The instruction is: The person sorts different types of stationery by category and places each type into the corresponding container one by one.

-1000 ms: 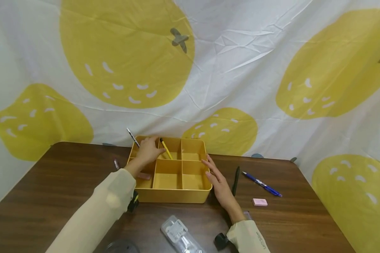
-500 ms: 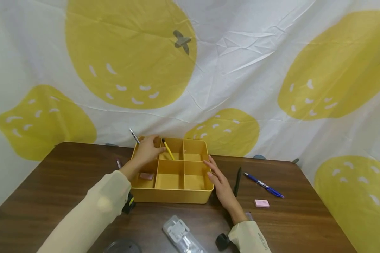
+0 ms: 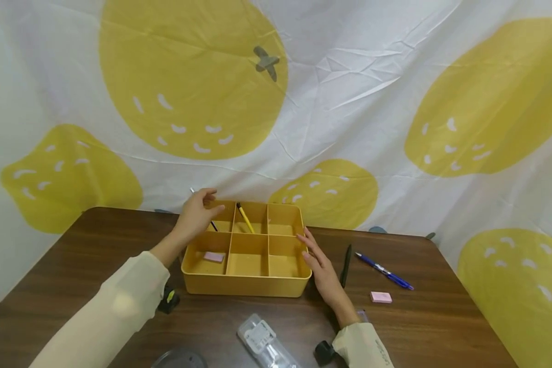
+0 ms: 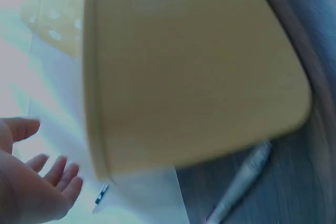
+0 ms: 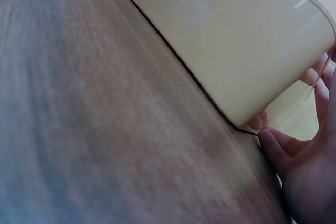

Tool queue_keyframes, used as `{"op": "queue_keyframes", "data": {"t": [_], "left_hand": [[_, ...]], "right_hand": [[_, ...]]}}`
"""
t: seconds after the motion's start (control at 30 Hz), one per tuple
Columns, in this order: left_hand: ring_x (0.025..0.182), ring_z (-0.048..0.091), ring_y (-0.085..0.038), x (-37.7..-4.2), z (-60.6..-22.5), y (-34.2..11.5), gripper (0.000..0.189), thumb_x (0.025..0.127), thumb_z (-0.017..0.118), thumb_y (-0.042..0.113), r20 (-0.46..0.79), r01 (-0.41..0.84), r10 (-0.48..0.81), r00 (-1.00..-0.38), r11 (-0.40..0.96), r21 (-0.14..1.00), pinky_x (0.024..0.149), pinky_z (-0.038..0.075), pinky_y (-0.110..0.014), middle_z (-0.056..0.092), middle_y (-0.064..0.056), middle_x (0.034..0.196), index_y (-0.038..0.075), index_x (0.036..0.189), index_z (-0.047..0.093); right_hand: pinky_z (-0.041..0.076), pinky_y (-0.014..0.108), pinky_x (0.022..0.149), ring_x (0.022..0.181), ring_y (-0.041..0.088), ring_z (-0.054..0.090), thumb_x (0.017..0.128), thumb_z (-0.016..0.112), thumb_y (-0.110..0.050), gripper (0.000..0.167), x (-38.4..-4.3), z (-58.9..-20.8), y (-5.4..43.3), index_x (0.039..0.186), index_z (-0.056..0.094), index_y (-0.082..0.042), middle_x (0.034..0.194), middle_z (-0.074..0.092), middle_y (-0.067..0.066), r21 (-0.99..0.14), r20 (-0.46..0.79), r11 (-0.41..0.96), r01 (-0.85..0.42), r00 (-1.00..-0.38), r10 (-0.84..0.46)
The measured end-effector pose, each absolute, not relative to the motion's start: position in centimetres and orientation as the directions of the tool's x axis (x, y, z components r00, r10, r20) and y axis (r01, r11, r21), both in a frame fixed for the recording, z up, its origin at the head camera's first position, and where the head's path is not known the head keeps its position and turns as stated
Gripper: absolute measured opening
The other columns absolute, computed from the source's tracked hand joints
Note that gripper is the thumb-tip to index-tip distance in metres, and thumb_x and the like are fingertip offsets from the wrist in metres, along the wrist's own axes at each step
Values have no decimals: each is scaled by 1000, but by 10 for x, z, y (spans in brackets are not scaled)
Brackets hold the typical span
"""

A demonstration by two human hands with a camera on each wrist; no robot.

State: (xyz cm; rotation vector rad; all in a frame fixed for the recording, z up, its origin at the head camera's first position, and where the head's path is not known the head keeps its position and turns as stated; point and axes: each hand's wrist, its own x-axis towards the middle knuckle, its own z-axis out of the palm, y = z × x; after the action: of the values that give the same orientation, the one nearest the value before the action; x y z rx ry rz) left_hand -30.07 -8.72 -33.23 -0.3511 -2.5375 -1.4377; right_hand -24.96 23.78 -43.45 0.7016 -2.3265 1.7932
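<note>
A yellow six-compartment organizer box [image 3: 244, 285] stands on the table. My left hand [image 3: 195, 212] is above its back-left compartment, fingers parted and holding nothing; the left wrist view shows this hand [image 4: 37, 182] beside the box's rim. A pencil [image 3: 214, 225] leans in that compartment, partly hidden behind the hand. In the back-middle compartment a yellow pencil or pen [image 3: 245, 218] with a black end leans. One pink eraser [image 3: 213, 257] lies in the front-left compartment. My right hand [image 3: 324, 273] rests with extended fingers against the box's right side; the right wrist view shows its thumb near the box corner.
Right of the box lie a black pen [image 3: 346, 266], a blue pen [image 3: 384, 271] and another pink eraser [image 3: 381, 297]. A clear plastic package [image 3: 264, 340] and a dark round object [image 3: 179, 359] are in front. Left of the box lies a pen [image 4: 239, 182]. A lemon-print cloth hangs behind.
My left hand has moved left and its fingers have come away from the pencil, which now leans in the back-left compartment. The right hand stays at the box's side.
</note>
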Motion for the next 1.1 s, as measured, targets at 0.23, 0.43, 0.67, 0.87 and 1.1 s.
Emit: {"op": "queue_keyframes", "data": {"t": [0.23,0.43,0.67,0.87,1.1], "left_hand": [[112,49,-38,-293,-334,-97,47,91,64,9,431,386,9,-903,462,799,94,39,-49,53,-24,121,-6,133,48],[102,53,-35,-294,-340,-110,40,90,63,7,456,380,-80,-886,436,816,87,44,-46,56,-22,118,-3,128,54],[96,57,-34,-297,-348,-125,35,87,62,2,477,358,-230,-848,416,836,81,45,-32,61,-21,110,-4,121,59],[85,54,-16,-299,-362,-137,32,87,64,6,375,230,-336,-864,399,888,68,39,-18,63,-19,108,-3,118,61],[92,52,-25,-298,-374,-147,38,90,66,16,256,105,-369,-894,383,918,73,39,-27,59,-20,105,-4,121,58]], "right_hand": [[11,59,109,144,30,7,104,36,-9,43,-236,-414,234,146,35,1,159,10,11,-883,368,181,-433,-879,-304],[13,56,110,144,30,7,104,35,-7,43,-231,-407,232,145,33,4,158,10,15,-877,367,199,-436,-878,-306],[12,56,110,144,28,8,104,36,-9,43,-233,-407,234,145,35,2,158,10,13,-884,368,181,-430,-881,-297],[10,56,111,144,28,6,104,36,-9,43,-234,-408,234,146,33,3,158,9,13,-885,366,178,-431,-879,-307],[11,56,111,144,27,7,104,36,-9,43,-235,-409,234,145,34,2,158,10,12,-883,368,183,-432,-880,-300]]}}
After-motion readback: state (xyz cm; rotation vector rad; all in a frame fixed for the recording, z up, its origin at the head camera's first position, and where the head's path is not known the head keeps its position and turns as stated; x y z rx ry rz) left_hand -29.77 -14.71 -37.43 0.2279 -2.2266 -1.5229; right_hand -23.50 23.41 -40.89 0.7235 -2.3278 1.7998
